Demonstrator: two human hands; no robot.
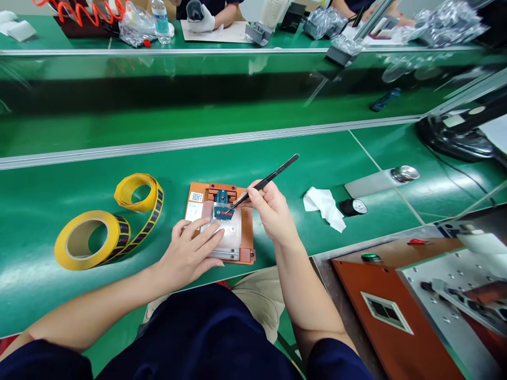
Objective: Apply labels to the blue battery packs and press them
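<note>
Black tweezers (273,174) are pinched in my right hand (273,211), their tip pointing down and left. That tip meets a dark label with a red brand name (224,212), which lies on a clear sheet over an orange fixture (248,227). My left hand (194,245) rests flat on the fixture's clear plate, fingers stretched out just below the label. A dark blue-green part (222,197) sits in the fixture behind the label. Whether the tweezers grip the label's edge is too small to make out.
On the left stands a yellow label roll (81,240), its strip running to a looser coil (137,192). To the right lie a crumpled white tissue (325,207), a black round gauge (353,207) and a whitish bottle (380,181). Across a green divider (178,121), other people work.
</note>
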